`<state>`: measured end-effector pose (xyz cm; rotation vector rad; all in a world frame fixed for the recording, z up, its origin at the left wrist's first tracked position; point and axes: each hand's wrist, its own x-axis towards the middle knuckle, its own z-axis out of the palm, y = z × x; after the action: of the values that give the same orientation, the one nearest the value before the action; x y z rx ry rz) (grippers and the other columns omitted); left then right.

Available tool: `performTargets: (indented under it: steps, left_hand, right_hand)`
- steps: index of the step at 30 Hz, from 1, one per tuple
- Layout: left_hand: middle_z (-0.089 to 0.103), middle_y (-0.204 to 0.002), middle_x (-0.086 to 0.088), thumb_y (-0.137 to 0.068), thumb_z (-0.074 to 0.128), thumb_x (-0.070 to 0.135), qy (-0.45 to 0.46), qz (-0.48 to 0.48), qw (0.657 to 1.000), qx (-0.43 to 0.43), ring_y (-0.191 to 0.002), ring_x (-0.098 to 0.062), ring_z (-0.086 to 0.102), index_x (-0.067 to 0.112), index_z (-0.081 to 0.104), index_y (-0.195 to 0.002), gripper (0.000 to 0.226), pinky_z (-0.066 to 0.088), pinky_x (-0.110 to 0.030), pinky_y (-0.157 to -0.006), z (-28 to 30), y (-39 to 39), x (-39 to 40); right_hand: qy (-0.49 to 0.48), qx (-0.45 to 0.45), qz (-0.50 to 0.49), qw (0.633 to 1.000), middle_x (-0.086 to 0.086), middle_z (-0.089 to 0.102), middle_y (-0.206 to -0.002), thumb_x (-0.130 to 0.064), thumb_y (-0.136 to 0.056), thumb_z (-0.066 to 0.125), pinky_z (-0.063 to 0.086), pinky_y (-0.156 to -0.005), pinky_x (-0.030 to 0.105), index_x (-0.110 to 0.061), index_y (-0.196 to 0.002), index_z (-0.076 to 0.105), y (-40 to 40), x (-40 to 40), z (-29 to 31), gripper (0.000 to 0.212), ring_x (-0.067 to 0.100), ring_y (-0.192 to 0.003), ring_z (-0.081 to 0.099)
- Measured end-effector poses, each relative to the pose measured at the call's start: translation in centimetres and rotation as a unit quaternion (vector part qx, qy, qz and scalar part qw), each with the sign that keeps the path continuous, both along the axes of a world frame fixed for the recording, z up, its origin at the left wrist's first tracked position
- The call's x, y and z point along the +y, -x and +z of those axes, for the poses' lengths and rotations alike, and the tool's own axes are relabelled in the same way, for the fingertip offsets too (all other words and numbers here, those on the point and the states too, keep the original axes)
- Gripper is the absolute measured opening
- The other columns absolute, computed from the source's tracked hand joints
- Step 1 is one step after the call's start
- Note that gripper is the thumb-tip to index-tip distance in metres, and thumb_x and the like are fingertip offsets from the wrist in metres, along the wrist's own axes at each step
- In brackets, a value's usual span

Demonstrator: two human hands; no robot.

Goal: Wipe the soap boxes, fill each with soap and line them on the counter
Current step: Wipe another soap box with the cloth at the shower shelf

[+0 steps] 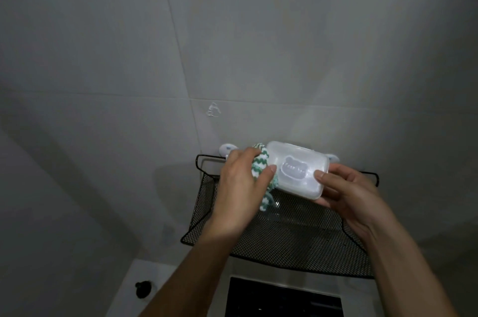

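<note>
Early going, I judge: above the mesh basket point(284, 234), the right hand point(346, 195) grips one closed soap box point(297, 169) while the left hand point(240, 187) presses a striped cloth point(258, 169) against its end. No soap or lined-up boxes show yet.

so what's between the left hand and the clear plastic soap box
In the head view, a green-and-white striped knitted cloth, gripped by the left hand, lies against the clear plastic soap box.

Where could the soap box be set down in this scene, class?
Free: the mesh basket floor below the hands, and the white counter strip between the dark knob and the black panel. Crowded: above the basket's back, where the left hand with cloth and the right hand hold the box.
</note>
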<state>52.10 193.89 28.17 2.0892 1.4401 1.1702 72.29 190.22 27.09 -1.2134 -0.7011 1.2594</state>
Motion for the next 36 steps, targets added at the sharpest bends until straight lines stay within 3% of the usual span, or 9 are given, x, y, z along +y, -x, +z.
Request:
performTargets:
  steps: [4, 7, 12, 18, 20, 25, 28, 33, 36]
  left_hand:
    - [0.057, -0.119, -0.010, -0.089, 0.071, 0.020, -0.055, -0.019, 0.997, 0.053, -0.104, -0.022, 0.058, 0.005, 0.067, -0.123, 0.037, 0.035, -0.015, -0.091, 2.1, -0.2, 1.0]
    - [0.055, -0.123, -0.009, -0.091, 0.067, 0.022, -0.076, -0.068, 0.991, 0.092, -0.111, -0.022, 0.057, 0.005, 0.065, -0.126, 0.039, 0.042, -0.027, -0.099, 2.7, -1.1, 0.6]
    - [0.052, -0.128, -0.008, -0.091, 0.063, 0.014, -0.099, -0.160, 0.974, 0.123, -0.113, -0.023, 0.056, 0.004, 0.059, -0.133, 0.043, 0.047, -0.032, -0.096, 1.7, -1.9, -1.0]
    - [0.064, -0.113, 0.000, -0.088, 0.072, 0.024, -0.071, -0.073, 0.992, 0.071, -0.104, -0.020, 0.056, 0.018, 0.071, -0.116, 0.029, 0.044, -0.038, -0.094, 1.2, 0.0, 1.7]
    - [0.068, -0.110, 0.002, -0.089, 0.071, 0.027, -0.009, -0.063, 0.998, 0.027, -0.103, -0.019, 0.059, 0.019, 0.071, -0.114, 0.026, 0.045, -0.037, -0.093, 1.0, 1.1, 3.2]
    - [0.073, -0.088, 0.007, -0.094, 0.067, 0.021, 0.142, -0.125, 0.968, -0.163, -0.079, -0.004, 0.070, 0.020, 0.066, -0.101, 0.008, 0.053, -0.020, -0.067, -0.5, 2.2, 3.5]
    - [0.074, -0.095, 0.010, -0.091, 0.070, 0.032, 0.169, -0.117, 0.956, -0.208, -0.082, -0.007, 0.073, 0.025, 0.060, -0.103, 0.017, 0.055, -0.019, -0.066, -2.1, 1.6, 2.3]
    - [0.072, -0.109, -0.010, -0.090, 0.072, 0.023, 0.260, -0.104, 0.880, -0.384, -0.096, -0.027, 0.073, 0.016, 0.055, -0.113, 0.030, 0.060, -0.043, -0.081, -3.5, 0.1, 1.1]
    - [0.072, -0.110, -0.016, -0.088, 0.073, 0.014, 0.281, -0.106, 0.843, -0.446, -0.097, -0.032, 0.072, 0.011, 0.052, -0.116, 0.035, 0.059, -0.047, -0.084, -3.5, -0.2, 1.2]
  right_hand:
    - [-0.001, -0.013, 0.022, 1.000, 0.015, 0.075, -0.092, 0.000, -0.085, 0.067, 0.059, -0.060, 0.032, 0.003, -0.116, 0.062, 1.0, 0.1, -0.2, 0.031, 0.022, -0.072, 0.071]
    - [-0.004, -0.006, 0.003, 1.000, 0.019, 0.073, -0.099, -0.002, -0.086, 0.068, 0.054, -0.066, 0.033, 0.004, -0.120, 0.060, 1.7, 0.3, -0.4, 0.036, 0.024, -0.076, 0.069]
    - [-0.010, 0.039, -0.036, 0.999, 0.016, 0.074, -0.089, -0.006, -0.075, 0.073, 0.057, -0.050, 0.028, 0.004, -0.116, 0.063, 1.5, 0.0, -0.1, 0.043, 0.020, -0.067, 0.073]
    - [-0.001, 0.033, -0.030, 0.999, 0.015, 0.072, -0.083, -0.005, -0.076, 0.073, 0.057, -0.048, 0.026, -0.002, -0.103, 0.064, 1.3, -0.5, 0.2, 0.029, 0.018, -0.062, 0.071]
    - [0.005, 0.033, -0.034, 0.999, 0.014, 0.072, -0.081, -0.002, -0.081, 0.071, 0.057, -0.047, 0.026, -0.002, -0.101, 0.063, 1.3, -0.6, 0.3, 0.022, 0.017, -0.059, 0.070]
    - [0.011, 0.030, -0.051, 0.998, 0.017, 0.070, -0.089, -0.001, -0.084, 0.070, 0.055, -0.045, 0.025, 0.000, -0.107, 0.062, 1.6, -0.7, 0.5, 0.025, 0.017, -0.060, 0.070]
    - [0.006, 0.042, -0.070, 0.997, 0.012, 0.072, -0.081, 0.000, -0.083, 0.071, 0.052, -0.041, 0.022, -0.004, -0.100, 0.061, 1.7, -0.6, 0.4, 0.020, 0.015, -0.057, 0.071]
    - [0.002, 0.048, -0.075, 0.996, 0.012, 0.073, -0.085, -0.001, -0.082, 0.073, 0.057, -0.047, 0.027, -0.010, -0.096, 0.060, 2.2, -0.7, -0.2, 0.021, 0.018, -0.064, 0.073]
    - [-0.003, 0.025, -0.052, 0.998, 0.012, 0.076, -0.099, -0.001, -0.079, 0.075, 0.062, -0.061, 0.034, -0.020, -0.118, 0.059, 2.3, -0.8, -0.3, 0.046, 0.026, -0.083, 0.075]
